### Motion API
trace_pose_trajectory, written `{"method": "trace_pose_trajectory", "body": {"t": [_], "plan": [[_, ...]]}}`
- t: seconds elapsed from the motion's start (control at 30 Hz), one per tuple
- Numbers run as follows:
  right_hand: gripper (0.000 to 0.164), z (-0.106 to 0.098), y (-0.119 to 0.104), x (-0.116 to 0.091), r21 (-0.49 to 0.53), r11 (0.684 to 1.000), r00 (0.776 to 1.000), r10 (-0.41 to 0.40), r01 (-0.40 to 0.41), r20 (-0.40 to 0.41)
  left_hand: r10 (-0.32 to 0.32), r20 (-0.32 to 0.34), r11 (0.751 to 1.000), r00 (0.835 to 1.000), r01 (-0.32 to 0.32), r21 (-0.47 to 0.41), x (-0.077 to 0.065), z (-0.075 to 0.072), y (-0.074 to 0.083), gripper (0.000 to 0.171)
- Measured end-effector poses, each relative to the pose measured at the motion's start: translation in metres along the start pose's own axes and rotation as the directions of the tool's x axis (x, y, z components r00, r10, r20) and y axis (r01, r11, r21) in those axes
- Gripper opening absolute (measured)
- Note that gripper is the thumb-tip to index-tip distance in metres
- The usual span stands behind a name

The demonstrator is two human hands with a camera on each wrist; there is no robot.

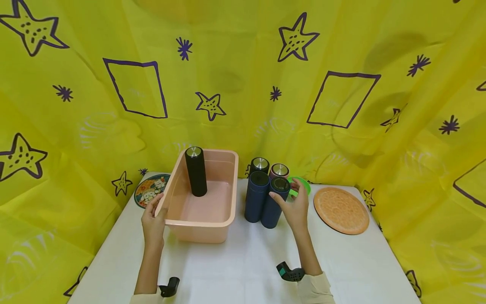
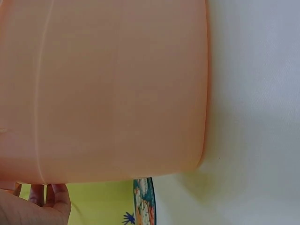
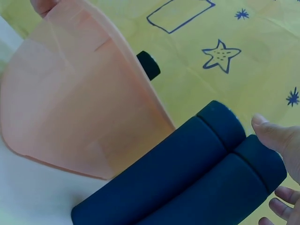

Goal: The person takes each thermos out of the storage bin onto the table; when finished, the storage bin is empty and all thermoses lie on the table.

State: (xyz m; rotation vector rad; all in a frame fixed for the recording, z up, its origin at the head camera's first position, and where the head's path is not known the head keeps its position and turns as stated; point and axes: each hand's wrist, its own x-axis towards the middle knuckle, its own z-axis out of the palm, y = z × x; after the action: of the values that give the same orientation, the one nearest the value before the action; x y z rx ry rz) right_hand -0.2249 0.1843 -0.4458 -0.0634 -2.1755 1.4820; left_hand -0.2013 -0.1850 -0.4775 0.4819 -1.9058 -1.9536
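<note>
At the near left corner of a peach plastic tub (image 1: 203,230), my left hand (image 1: 153,221) grips the rim; its fingers (image 2: 61,201) show beyond the wall in the left wrist view. A black flask (image 1: 195,173) with a silver-topped lid stands inside the tub. My right hand (image 1: 296,209) is spread around the cap of the front right dark blue flask (image 1: 272,209), thumb on one side, fingers (image 3: 280,208) on the other, with a small gap at the fingertips. A second dark blue flask (image 1: 254,200) touches it on the left.
Behind the blue flasks stand a black flask (image 1: 260,164) and a pink flask (image 1: 280,170), both with silver tops. A green round item (image 1: 305,185) is partly hidden by my right hand. An orange round mat (image 1: 341,211) lies right, a patterned round mat (image 1: 146,188) left. Yellow curtain (image 1: 243,84) surrounds the table.
</note>
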Motion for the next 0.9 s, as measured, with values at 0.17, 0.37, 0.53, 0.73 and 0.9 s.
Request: {"method": "trace_pose_trajectory", "body": {"t": [0.17, 0.37, 0.53, 0.73, 0.9], "plan": [[0.082, -0.002, -0.006, 0.004, 0.002, 0.999, 0.999, -0.04, 0.04, -0.034, 0.009, 0.005, 1.0, 1.0, -0.008, -0.004, 0.0, 0.0, 0.001, 0.04], [0.079, -0.002, -0.014, 0.012, -0.01, 0.997, 0.996, -0.08, 0.08, -0.049, 0.007, 0.002, 1.0, 1.0, -0.007, 0.004, -0.002, 0.0, 0.002, 0.04], [0.078, -0.001, -0.024, 0.019, -0.008, 0.994, 0.993, -0.106, 0.106, -0.06, 0.001, 0.002, 1.0, 1.0, -0.001, 0.006, -0.002, 0.0, 0.0, 0.04], [0.078, 0.004, -0.04, 0.028, -0.001, 0.985, 0.982, -0.174, 0.174, -0.071, -0.007, 0.003, 1.0, 1.0, 0.007, 0.0, -0.002, 0.0, -0.001, 0.04], [0.076, 0.013, -0.059, 0.038, 0.027, 0.963, 0.962, -0.266, 0.268, -0.055, -0.011, -0.005, 1.0, 1.0, 0.011, 0.017, -0.001, 0.0, 0.0, 0.04]]}}
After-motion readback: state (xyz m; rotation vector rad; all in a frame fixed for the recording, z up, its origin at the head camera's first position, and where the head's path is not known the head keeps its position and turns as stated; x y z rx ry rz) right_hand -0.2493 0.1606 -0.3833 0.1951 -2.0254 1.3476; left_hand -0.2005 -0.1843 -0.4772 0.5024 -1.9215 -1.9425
